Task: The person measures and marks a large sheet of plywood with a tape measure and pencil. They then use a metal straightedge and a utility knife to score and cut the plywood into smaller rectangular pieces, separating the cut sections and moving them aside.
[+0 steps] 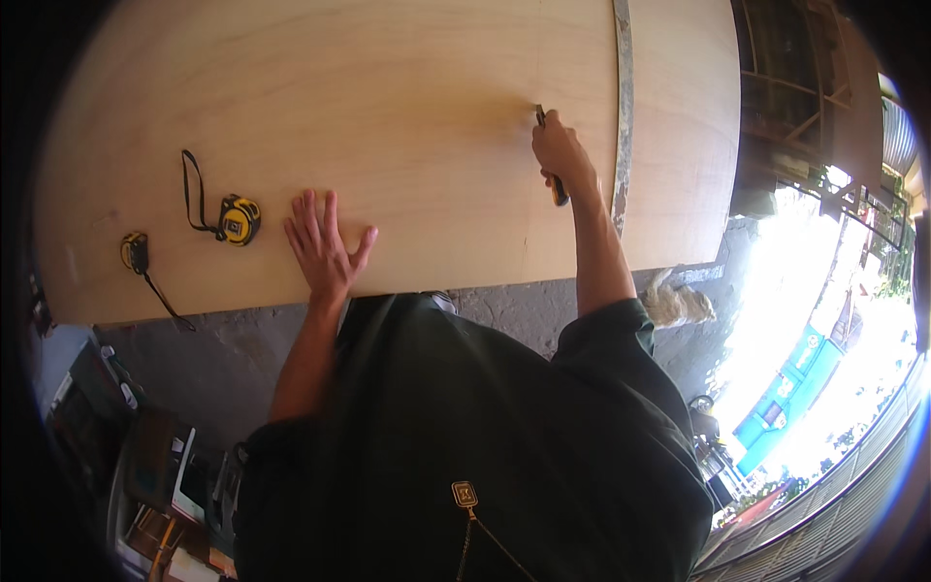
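A large pale plywood sheet (407, 107) fills the upper part of the view. My left hand (325, 247) lies flat on it near its front edge, fingers spread, holding nothing. My right hand (561, 153) is farther out on the sheet, closed around a dark-handled utility knife (551, 155) whose tip touches the wood along a faint straight line. A long grey metal straightedge (624, 107) lies just right of that hand, running from the far edge toward the front.
A yellow tape measure (238, 220) with a black strap lies left of my left hand. A smaller yellow-and-black tool (135, 252) with a cord sits near the sheet's left front corner. Grey concrete floor (223, 359) lies below; cluttered items at lower left.
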`<state>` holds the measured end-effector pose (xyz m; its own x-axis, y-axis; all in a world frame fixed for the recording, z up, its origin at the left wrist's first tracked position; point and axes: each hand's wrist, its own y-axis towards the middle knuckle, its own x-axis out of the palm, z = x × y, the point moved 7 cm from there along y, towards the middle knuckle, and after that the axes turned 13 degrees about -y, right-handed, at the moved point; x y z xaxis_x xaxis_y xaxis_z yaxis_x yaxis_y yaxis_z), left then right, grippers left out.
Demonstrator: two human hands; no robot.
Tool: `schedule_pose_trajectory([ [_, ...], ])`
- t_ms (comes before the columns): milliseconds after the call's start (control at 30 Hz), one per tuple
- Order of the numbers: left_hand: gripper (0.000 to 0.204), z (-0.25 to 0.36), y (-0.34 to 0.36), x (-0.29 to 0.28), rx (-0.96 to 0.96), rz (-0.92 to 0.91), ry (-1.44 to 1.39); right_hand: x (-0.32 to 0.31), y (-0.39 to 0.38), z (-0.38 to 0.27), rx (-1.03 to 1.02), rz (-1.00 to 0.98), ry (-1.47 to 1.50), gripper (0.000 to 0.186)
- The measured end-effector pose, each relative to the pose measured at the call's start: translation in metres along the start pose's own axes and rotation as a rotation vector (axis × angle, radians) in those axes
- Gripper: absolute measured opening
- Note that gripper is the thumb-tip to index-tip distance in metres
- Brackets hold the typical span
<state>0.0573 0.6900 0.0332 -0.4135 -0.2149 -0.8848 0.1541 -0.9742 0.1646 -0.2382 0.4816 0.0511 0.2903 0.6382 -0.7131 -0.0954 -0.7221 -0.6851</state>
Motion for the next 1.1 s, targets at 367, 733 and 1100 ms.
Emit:
schedule_pose_trajectory([
  [367,0.077,-0.004,-0.004,0.005,-0.002,0.026,0.100,0.083,-0.096,0.066,0.032,-0.014,-0.074,0.021],
  [733,0.079,-0.003,-0.010,0.012,-0.057,-0.039,0.104,0.135,-0.162,0.114,0.120,-0.124,-0.063,0.021],
  [1100,0.079,-0.007,-0.009,0.015,-0.014,0.020,0.081,0.153,-0.173,0.129,0.006,-0.049,-0.083,0.023],
])
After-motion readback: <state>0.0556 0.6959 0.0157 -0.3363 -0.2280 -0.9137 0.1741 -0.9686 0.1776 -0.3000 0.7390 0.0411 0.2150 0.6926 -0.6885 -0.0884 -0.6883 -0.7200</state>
